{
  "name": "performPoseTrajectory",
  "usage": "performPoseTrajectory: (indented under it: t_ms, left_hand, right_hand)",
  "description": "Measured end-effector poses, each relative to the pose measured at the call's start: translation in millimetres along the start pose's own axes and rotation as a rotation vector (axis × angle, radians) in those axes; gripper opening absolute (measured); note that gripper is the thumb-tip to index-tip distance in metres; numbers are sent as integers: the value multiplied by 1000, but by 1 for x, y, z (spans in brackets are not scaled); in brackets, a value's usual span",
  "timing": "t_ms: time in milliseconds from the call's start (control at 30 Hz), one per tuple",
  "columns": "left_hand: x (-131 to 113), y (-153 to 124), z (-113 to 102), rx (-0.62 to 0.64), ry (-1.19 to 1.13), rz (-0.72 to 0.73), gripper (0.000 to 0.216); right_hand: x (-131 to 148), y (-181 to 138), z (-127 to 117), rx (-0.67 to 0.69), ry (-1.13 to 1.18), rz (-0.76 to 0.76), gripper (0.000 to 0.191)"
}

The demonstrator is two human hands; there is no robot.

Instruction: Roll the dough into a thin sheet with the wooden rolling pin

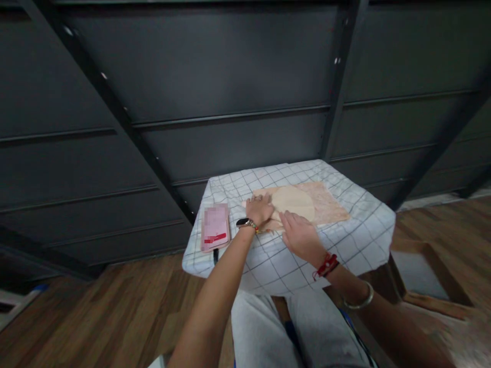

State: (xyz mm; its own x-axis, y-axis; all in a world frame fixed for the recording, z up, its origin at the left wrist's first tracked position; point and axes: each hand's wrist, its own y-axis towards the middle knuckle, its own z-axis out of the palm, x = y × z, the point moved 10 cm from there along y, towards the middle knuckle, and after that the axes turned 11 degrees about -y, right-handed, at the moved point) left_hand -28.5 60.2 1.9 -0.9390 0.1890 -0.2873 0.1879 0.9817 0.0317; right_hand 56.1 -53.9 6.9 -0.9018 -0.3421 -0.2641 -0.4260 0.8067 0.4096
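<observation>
In the head view, a pale disc (297, 199) lies on a peach sheet (333, 205), both on a white checked cloth (270, 258) draped over a small table. The sheet reaches past the disc to the right and is creased there; its left part is partly hidden by the hands. The left hand (260, 207) lies palm down at the left side of the disc, its fingers somewhat apart and pointing away from the person. The right hand (301, 236) is at the disc's near edge, just beside the left, its fingers held together; whether they pinch the edge cannot be told.

A watch (243, 222) and a beaded band sit on the left wrist; a red band (327, 265) and, farther up, a bangle (361, 297) are on the right arm. Left of the hands, well apart from the disc, a pink phone (216, 229) lies on the cloth. Grey trousers (257, 324) show below the table, and an open box (429, 271) rests on the wooden floor (146, 306) to the right. Dark panels (226, 66) stand behind.
</observation>
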Motion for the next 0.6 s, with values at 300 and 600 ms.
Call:
performPoseTrajectory:
  t_ms: [300, 600]
  left_hand:
    - [2, -10, -4, -88, 29, 39, 48]
    - [-1, -10, -14, -186, 14, 117, 41]
  right_hand:
    - [8, -2, 0, -64, -57, 73, 48]
    - [-27, 27, -9, 61, 169, -106, 50]
